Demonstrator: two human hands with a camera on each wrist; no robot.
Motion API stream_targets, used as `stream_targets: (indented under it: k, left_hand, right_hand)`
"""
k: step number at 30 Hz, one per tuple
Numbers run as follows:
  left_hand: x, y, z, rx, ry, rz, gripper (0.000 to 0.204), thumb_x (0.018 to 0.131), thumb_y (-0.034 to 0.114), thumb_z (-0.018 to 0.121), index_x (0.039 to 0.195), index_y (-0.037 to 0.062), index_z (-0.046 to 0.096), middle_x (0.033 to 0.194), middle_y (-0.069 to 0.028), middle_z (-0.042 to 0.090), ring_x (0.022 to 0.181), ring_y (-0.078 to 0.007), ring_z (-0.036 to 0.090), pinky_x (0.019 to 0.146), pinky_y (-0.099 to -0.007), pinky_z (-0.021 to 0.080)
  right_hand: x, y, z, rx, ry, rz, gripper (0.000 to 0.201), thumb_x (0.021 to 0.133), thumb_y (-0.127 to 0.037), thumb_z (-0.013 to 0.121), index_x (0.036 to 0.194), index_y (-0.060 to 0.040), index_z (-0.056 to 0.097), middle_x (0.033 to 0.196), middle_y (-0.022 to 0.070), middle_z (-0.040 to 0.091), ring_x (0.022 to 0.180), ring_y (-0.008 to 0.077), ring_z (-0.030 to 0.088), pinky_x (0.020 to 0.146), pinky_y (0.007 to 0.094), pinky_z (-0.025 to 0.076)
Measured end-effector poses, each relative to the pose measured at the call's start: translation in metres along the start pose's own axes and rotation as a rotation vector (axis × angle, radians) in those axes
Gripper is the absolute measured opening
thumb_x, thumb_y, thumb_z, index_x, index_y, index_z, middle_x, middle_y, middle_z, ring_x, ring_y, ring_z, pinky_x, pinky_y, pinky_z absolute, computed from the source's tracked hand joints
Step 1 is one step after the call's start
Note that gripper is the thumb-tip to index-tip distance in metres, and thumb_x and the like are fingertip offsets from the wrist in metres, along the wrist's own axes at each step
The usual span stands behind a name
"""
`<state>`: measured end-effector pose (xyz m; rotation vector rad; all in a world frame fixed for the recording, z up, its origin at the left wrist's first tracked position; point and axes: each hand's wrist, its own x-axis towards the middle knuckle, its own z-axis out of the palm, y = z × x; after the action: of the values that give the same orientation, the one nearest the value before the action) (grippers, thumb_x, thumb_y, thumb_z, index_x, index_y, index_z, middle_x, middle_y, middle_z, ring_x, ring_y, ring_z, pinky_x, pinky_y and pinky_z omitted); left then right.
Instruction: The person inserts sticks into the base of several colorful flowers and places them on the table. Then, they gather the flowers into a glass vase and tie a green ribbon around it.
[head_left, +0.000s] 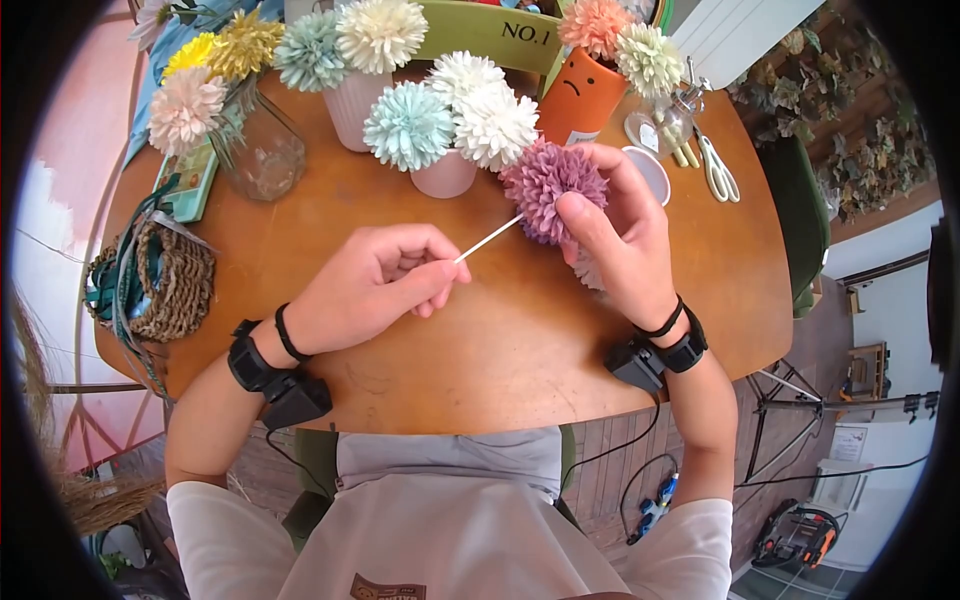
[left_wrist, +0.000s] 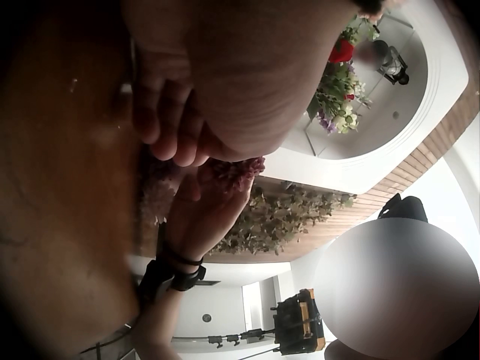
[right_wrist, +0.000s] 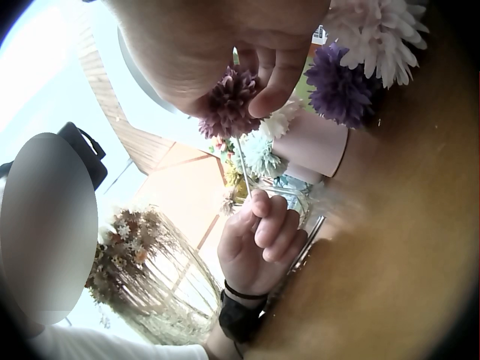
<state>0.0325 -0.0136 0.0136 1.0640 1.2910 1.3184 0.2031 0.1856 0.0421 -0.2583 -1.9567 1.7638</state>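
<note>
In the head view my right hand (head_left: 632, 245) holds a mauve artificial flower (head_left: 556, 188) by its head, thumb on the near petals and fingers behind. A thin white stem (head_left: 490, 238) runs from the bloom down to the left. My left hand (head_left: 375, 282) pinches the stem's lower end between thumb and forefinger. From the right wrist view, the stem (right_wrist: 245, 169) meets the underside of the mauve bloom (right_wrist: 229, 103). Beyond the right hand, a deep purple flower (right_wrist: 342, 87) and a pale pink flower (right_wrist: 381, 36) sit low over the table.
A pink pot (head_left: 443, 180) of white and teal flowers stands ahead, with an orange frowning-face cup (head_left: 580, 100) behind. A glass vase (head_left: 265, 155) and woven basket (head_left: 178, 285) are at left. White-handled scissors (head_left: 718, 172) and a white cup (head_left: 652, 178) are at right.
</note>
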Motion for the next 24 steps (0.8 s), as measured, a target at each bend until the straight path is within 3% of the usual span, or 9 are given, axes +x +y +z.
stream_targets:
  k: [1, 7, 10, 24]
  left_hand:
    - [0.0, 0.0002, 0.0001, 0.001, 0.001, -0.001, 0.017, 0.105, 0.015, 0.057, 0.104, 0.0003, 0.067, 0.081, 0.0003, 0.063, 0.073, -0.0056, 0.058, 0.066, -0.0217, 0.047]
    - [-0.0004, 0.0008, -0.0005, 0.001, -0.002, -0.005, 0.017, 0.105, 0.015, 0.057, 0.104, 0.0004, 0.066, 0.082, 0.0004, 0.064, 0.073, -0.0056, 0.059, 0.067, -0.0217, 0.048]
    - [-0.0009, 0.0002, -0.0016, 0.006, -0.014, -0.01, 0.017, 0.105, 0.015, 0.056, 0.103, 0.0005, 0.066, 0.082, 0.0003, 0.064, 0.074, -0.0057, 0.059, 0.067, -0.0218, 0.048]
    - [-0.0017, -0.0042, -0.0009, -0.001, -0.019, -0.007, 0.017, 0.105, 0.014, 0.057, 0.104, -0.0001, 0.066, 0.082, 0.0002, 0.063, 0.074, -0.0056, 0.058, 0.067, -0.0217, 0.048]
  right_hand:
    - [0.0001, -0.0001, 0.0011, -0.007, 0.008, -0.009, 0.04, 0.099, -0.012, 0.066, 0.135, -0.0014, 0.051, 0.107, 0.0031, 0.065, 0.071, 0.0047, 0.058, 0.059, 0.0196, 0.047]
    - [0.0002, 0.0022, 0.0003, -0.012, 0.003, -0.013, 0.04, 0.099, -0.013, 0.066, 0.135, -0.0012, 0.051, 0.109, 0.0035, 0.064, 0.071, 0.0047, 0.058, 0.059, 0.0197, 0.047]
    - [-0.0002, 0.0023, -0.0027, 0.016, -0.021, 0.005, 0.042, 0.098, -0.013, 0.07, 0.134, -0.0014, 0.052, 0.114, 0.0035, 0.065, 0.087, 0.0054, 0.061, 0.059, 0.0197, 0.049]
    - [-0.0031, 0.004, -0.0024, -0.006, 0.01, -0.044, 0.039, 0.097, -0.009, 0.07, 0.132, -0.0008, 0.055, 0.122, 0.0057, 0.064, 0.079, 0.0045, 0.059, 0.058, 0.0193, 0.048]
